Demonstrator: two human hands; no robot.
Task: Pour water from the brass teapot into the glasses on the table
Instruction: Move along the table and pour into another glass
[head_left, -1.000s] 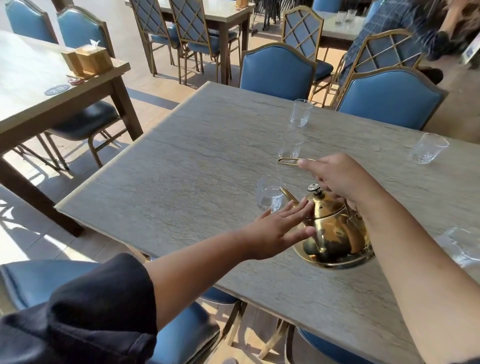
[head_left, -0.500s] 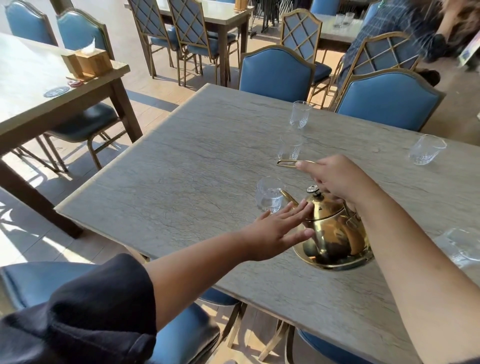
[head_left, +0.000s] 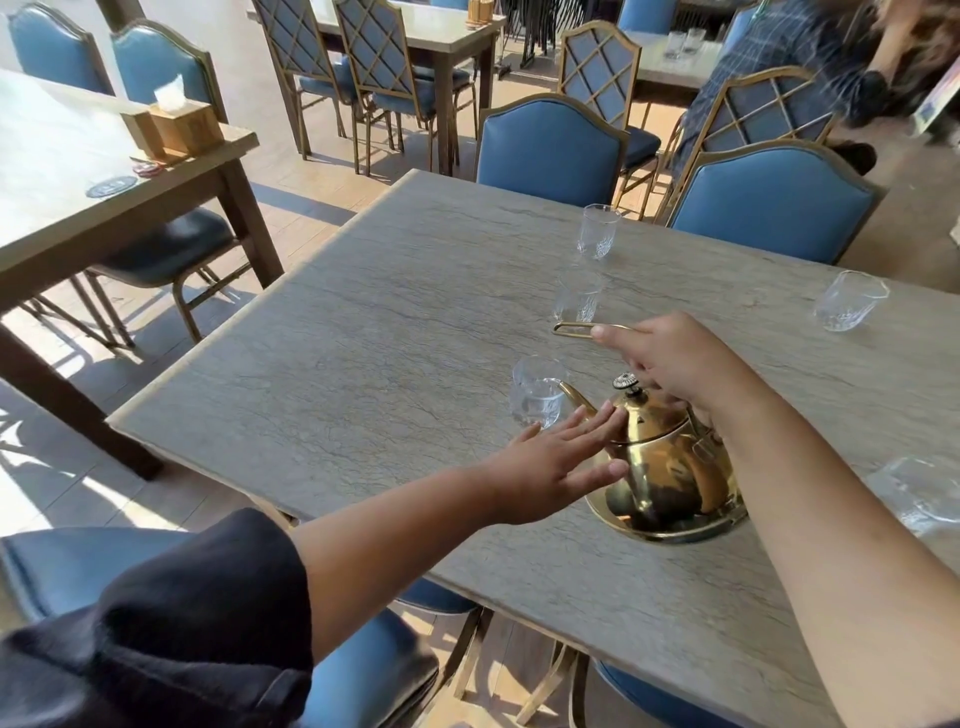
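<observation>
The brass teapot (head_left: 670, 467) is tipped forward and to the left on the grey stone-patterned table (head_left: 363, 338), its base lifted toward the camera and its mirrored underside rim in view. The curved spout (head_left: 574, 395) points left and away, its tip at the rim of the nearest glass (head_left: 535, 397), which holds some water. The lid stays seated, its dark knob (head_left: 625, 382) on top. The body is polished gold and reflects dark shapes; no stream of water can be made out.

The right hand (head_left: 675, 358) is closed around the thin looped brass handle (head_left: 576, 329), which juts out to the left above the pot. The left hand (head_left: 550, 467) is flat, fingers (head_left: 597, 426) extended and slightly spread, pressed against the pot's left flank.

Two further glasses (head_left: 576, 299) (head_left: 598, 231) stand in a line beyond the handle. A fourth glass (head_left: 849, 301) stands well apart at far right. A fifth glass (head_left: 919, 493) sits at the right edge, blurred.
</observation>
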